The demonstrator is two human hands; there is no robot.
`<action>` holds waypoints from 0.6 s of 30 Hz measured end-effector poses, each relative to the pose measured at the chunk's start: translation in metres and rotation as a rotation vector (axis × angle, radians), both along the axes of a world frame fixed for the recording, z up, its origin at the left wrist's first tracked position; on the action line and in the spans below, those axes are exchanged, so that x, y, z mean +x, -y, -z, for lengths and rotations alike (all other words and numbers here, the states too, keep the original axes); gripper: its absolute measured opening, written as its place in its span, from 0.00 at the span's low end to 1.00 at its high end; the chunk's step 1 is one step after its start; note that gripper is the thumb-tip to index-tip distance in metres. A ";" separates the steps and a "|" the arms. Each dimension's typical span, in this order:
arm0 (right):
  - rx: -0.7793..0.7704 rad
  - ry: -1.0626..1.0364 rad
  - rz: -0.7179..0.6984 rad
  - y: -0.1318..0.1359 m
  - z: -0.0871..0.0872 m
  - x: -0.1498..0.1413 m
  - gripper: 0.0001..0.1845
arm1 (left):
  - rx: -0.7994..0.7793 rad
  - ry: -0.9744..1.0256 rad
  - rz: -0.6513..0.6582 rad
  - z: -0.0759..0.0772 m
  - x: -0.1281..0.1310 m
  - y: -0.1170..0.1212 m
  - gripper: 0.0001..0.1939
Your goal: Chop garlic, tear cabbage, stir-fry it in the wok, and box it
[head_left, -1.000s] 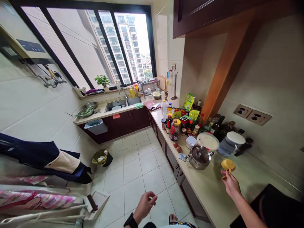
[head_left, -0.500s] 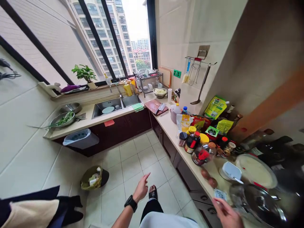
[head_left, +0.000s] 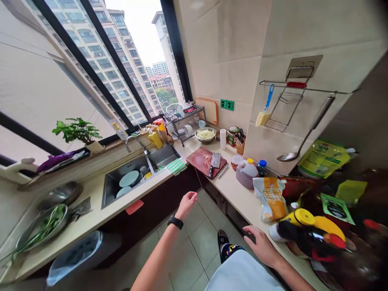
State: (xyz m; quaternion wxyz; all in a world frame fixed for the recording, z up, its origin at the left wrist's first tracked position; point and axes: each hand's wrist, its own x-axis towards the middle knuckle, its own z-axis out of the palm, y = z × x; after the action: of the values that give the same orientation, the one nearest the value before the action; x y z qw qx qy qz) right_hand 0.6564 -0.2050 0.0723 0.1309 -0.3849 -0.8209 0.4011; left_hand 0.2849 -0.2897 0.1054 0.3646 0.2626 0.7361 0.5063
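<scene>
My left hand, with a dark watch on the wrist, hangs over the floor in front of the counter corner. Its fingers are curled together and nothing shows in them. My right hand is held beside the front edge of the right counter, fingers apart and empty. Ahead of both hands lies a reddish cutting board, with a cleaver on it. Nearest to my right hand on the counter are a dark jar with a white label and a white-and-orange packet.
A sink with plates is at left, a striped cloth on its edge. Shredded food fills a bowl near the dish rack. A pan of greens stands far left, above a lined bin. A ladle hangs at right.
I have moved forward, so the board and sink appear closer. My left hand's extended index finger has curled in. My right hand has moved away from the counter's near end, and its fingers have spread.
</scene>
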 end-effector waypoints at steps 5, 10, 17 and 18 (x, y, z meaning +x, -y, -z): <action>-0.059 -0.030 -0.024 -0.055 -0.007 -0.101 0.19 | -0.002 0.249 -0.105 -0.027 -0.108 -0.088 0.15; -0.072 -0.029 0.013 -0.090 -0.019 -0.169 0.18 | 0.011 0.413 -0.186 -0.048 -0.217 -0.213 0.09; -0.120 -0.003 0.534 -0.071 0.028 -0.216 0.23 | -0.060 0.468 -0.123 -0.018 -0.330 -0.419 0.20; -0.142 -0.002 0.625 -0.058 0.035 -0.224 0.25 | -0.072 0.481 -0.109 -0.012 -0.337 -0.441 0.22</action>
State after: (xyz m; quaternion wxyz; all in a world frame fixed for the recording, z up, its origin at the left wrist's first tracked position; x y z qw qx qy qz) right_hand 0.4327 -0.1465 0.0372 0.2215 -0.6261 -0.6328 0.3982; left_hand -0.0520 0.1516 0.1173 0.5105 0.0812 0.6589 0.5465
